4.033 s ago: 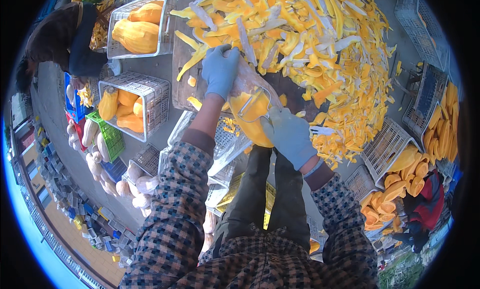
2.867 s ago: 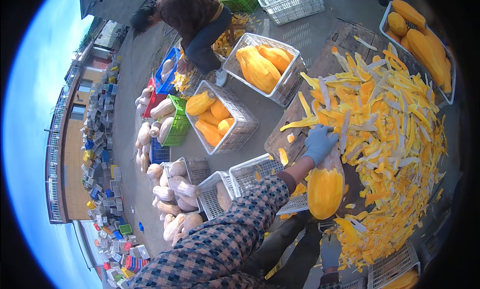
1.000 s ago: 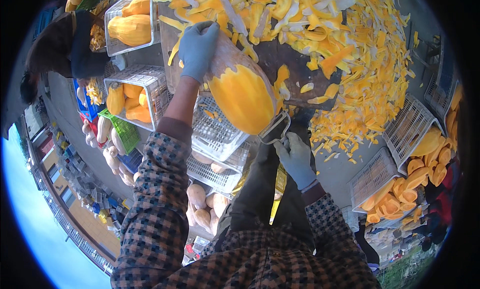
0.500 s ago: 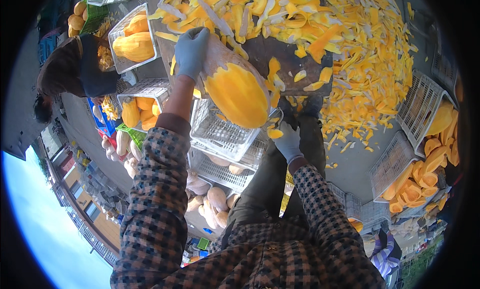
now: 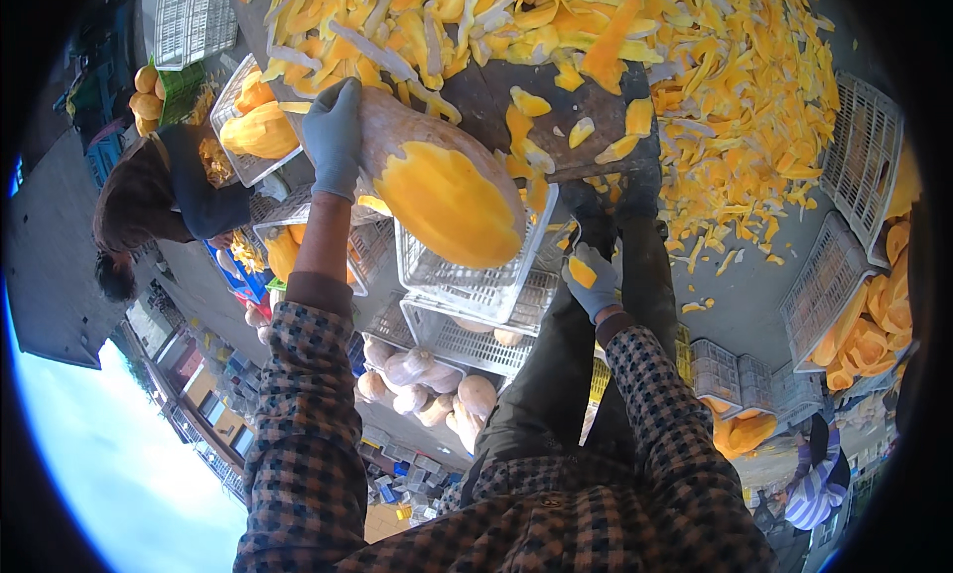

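Note:
A large, long pumpkin [image 5: 452,208] lies tilted in front of me, its near side peeled to bright yellow while tan skin remains along the far and right edges. My left hand [image 5: 334,141], in a grey glove, is wrapped round its far left end. Lower right, a little apart from the pumpkin, my gloved right hand [image 5: 596,283] is closed on a thin metal tool, apparently a peeler [image 5: 573,239], mostly hidden by the fingers. A piece of yellow peel [image 5: 583,272] clings at that hand. Behind the pumpkin stands a dark board [image 5: 556,116] with peel strips on it.
A big heap of peelings [image 5: 740,126] spreads over the far right. White crates [image 5: 472,345] stand below the pumpkin, near whole tan pumpkins [image 5: 422,374]. More crates [image 5: 829,275] hold peeled pieces at right. Another person [image 5: 164,191] bends over at the left.
My right hand has drawn back from the pumpkin's near end toward me, with the piece of peel. My left hand keeps its grip. The whole view has shifted slightly.

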The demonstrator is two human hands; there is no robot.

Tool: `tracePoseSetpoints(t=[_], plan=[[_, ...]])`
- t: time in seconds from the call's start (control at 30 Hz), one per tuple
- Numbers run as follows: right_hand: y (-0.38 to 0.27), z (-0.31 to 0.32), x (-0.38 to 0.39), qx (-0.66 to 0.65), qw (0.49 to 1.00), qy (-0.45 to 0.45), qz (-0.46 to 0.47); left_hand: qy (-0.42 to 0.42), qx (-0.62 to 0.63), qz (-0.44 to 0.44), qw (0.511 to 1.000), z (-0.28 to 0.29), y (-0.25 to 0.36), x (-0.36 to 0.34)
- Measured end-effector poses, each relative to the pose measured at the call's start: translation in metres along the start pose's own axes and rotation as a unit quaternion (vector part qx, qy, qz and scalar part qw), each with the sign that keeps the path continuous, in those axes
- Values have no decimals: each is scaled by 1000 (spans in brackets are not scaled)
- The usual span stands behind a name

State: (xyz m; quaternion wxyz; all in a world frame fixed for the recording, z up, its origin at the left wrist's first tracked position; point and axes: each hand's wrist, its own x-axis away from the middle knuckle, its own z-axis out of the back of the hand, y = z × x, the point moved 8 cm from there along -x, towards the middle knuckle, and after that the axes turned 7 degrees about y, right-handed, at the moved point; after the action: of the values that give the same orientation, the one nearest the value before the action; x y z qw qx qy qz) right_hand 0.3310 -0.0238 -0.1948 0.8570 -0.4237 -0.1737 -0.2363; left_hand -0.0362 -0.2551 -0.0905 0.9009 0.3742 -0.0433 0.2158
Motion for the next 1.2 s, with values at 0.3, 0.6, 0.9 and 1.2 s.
tracePoseSetpoints(t=[0.3,0.6,0.9,1.2], plan=[[-39,25,4,-136,986,-76,50,-9,71,-16,997,3,-9,-1],[-18,-3,15,-625,730,15,-277,-7,93,8,996,8,-18,1],[-106,77,-36,-632,721,166,-230,-34,239,28,970,-10,11,14],[-174,175,-91,121,979,-11,162,-1,-94,-75,993,-30,62,28]])
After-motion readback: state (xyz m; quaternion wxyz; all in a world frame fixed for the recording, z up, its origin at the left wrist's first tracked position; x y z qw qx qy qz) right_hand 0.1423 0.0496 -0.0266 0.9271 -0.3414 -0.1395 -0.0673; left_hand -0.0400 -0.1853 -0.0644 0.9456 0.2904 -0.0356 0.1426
